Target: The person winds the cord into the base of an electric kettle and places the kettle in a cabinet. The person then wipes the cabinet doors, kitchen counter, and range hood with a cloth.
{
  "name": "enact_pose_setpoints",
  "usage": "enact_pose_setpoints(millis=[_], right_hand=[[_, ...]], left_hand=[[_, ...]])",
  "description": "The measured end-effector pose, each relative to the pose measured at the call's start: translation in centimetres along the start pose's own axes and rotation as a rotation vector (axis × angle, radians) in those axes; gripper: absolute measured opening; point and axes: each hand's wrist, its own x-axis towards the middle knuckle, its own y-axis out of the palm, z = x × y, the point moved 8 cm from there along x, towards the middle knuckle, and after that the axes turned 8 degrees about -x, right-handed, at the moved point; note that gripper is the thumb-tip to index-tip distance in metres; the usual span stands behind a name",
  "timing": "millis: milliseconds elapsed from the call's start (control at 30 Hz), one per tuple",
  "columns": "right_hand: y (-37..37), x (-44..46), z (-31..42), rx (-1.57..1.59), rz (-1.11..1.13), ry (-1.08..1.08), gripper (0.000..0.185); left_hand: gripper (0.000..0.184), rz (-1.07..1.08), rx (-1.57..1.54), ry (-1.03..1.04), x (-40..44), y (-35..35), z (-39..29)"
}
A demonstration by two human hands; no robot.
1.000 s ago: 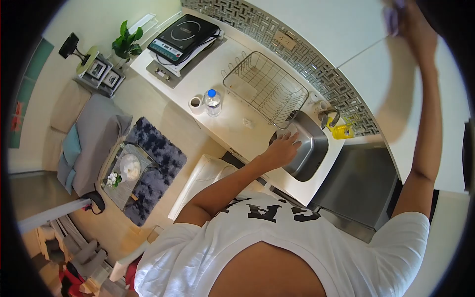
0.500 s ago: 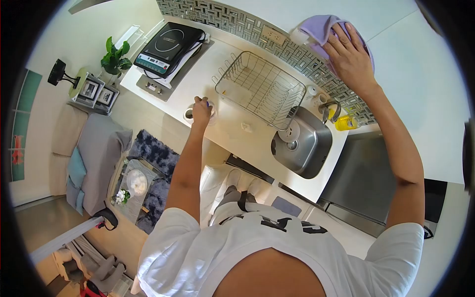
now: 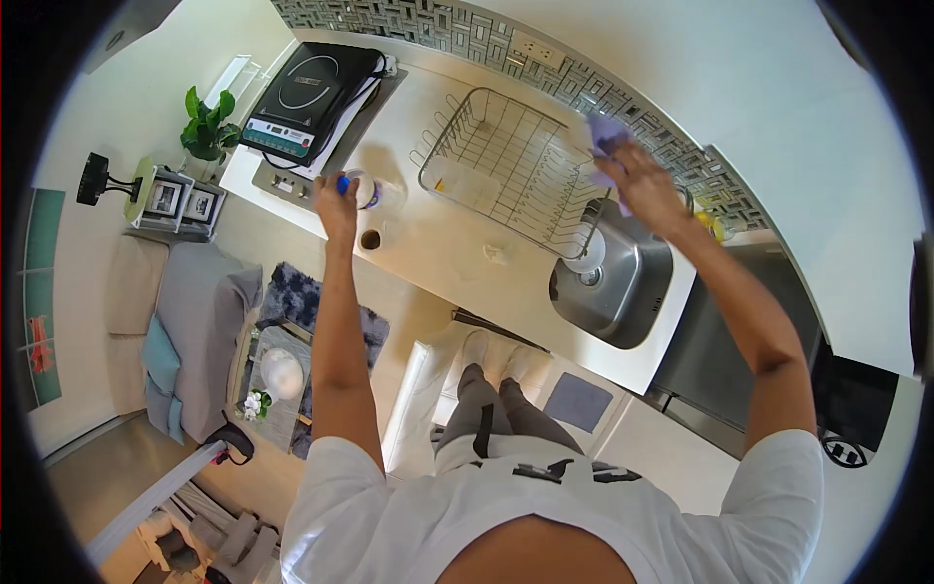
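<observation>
My left hand (image 3: 337, 208) is closed around a clear bottle-like container (image 3: 367, 190) with a blue part, over the counter's left front. Its exact kind is hard to make out. Just below the hand, a dark brown round spot (image 3: 370, 239), perhaps a cup or a hole, shows near the counter edge. A purple cloth (image 3: 607, 131) is bunched in my right hand (image 3: 647, 185), which is above the right end of the dish rack (image 3: 516, 156) and close to the tiled backsplash. Motion blurs this hand and the cloth slightly.
A steel sink (image 3: 632, 282) with a white plate (image 3: 588, 251) lies right of the rack. At the left end stands a black induction cooker (image 3: 309, 95). A yellow bottle (image 3: 715, 227) is partly hidden behind my right arm. White cabinets (image 3: 759, 97) overhang the backsplash.
My right hand and the purple cloth have come down and left from the white cabinet front. My left hand has moved left with the clear container, away from the rack.
</observation>
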Motion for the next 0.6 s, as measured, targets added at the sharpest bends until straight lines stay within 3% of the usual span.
enact_pose_setpoints(millis=[67, 100, 167, 233, 400, 467, 500, 533, 567, 600], right_hand=[[3.4, -0.2, 1.5, 0.295, 0.043, 0.047, 0.042], [5.5, 0.1, 2.7, 0.298, 0.047, 0.046, 0.042], [9.9, 0.6, 4.0, 0.787, 0.062, 0.311, 0.027], [11.9, 1.7, 6.4, 0.89, 0.115, 0.353, 0.019], [14.6, 1.4, 11.6, 1.016, 0.375, 0.51, 0.037], [15.6, 0.1, 12.9, 1.048, 0.43, 0.591, 0.041], [15.4, -0.4, 13.2, 1.117, 0.389, 0.634, 0.041], [16.2, -1.2, 13.8, 1.118, 0.389, 0.634, 0.041], [17.3, -2.0, 13.9, 1.117, 0.29, 0.645, 0.041], [17.5, -2.7, 14.0, 1.116, 0.191, 0.656, 0.041]], left_hand=[[0.03, -0.002, 0.022, 0.001, 1.4, 0.4, 2.4], [0.031, -0.003, 0.026, -0.002, 1.8, 0.3, 3.1], [0.031, -0.007, 0.071, 0.02, 2.1, 0.6, 4.8], [0.03, -0.041, 0.11, 0.055, 2.6, 0.2, 5.6], [0.037, -0.013, 0.126, -0.023, 3.5, -0.4, 8.5], [0.042, -0.068, 0.451, 0.06, 2.6, -0.9, 5.6], [0.046, -0.139, 0.465, 0.146, 2.1, -0.8, 2.5], [0.039, -0.165, 0.331, 0.363, 1.3, 0.6, 0.4], [0.032, -0.052, -0.156, 0.145, 1.0, 2.8, 0.5], [0.032, 0.133, 0.032, 0.502, -0.3, 7.3, -0.6]])
